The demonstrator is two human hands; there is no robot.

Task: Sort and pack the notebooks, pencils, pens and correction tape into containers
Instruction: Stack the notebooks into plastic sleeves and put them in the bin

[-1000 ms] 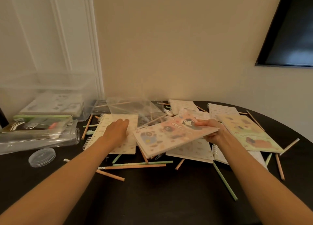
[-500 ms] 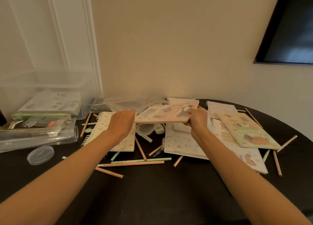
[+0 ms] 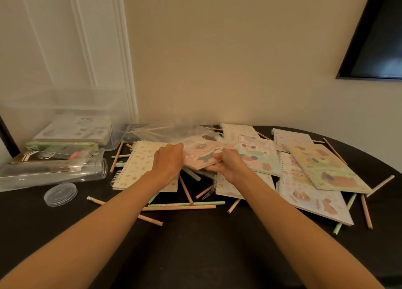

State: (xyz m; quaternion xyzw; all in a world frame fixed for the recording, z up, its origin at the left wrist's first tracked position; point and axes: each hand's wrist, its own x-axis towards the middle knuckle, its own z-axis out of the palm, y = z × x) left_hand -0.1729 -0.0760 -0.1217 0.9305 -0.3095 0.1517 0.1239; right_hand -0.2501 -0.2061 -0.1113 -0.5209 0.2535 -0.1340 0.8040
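Observation:
A pink illustrated notebook (image 3: 201,154) is held a little above the black table (image 3: 195,245). My left hand (image 3: 168,160) grips its left edge and my right hand (image 3: 228,163) grips its near right corner. Under my left hand lies a cream spiral notebook (image 3: 137,164). Several more notebooks spread to the right, among them a yellow-green one (image 3: 326,169) and a pink bear one (image 3: 311,197). Wooden and mint pencils (image 3: 180,206) lie scattered around them. No correction tape is clearly visible.
A large clear plastic box (image 3: 65,114) with notebooks inside stands at the back left. In front of it lie green packaging (image 3: 61,149), a clear tube (image 3: 54,173) on its side and its round lid (image 3: 60,194). A crumpled clear bag (image 3: 169,132) sits behind the pile.
The pink notebook has moved left from over the pile toward the centre. My left hand left the cream notebook and took its left edge. My right hand has followed it leftward.

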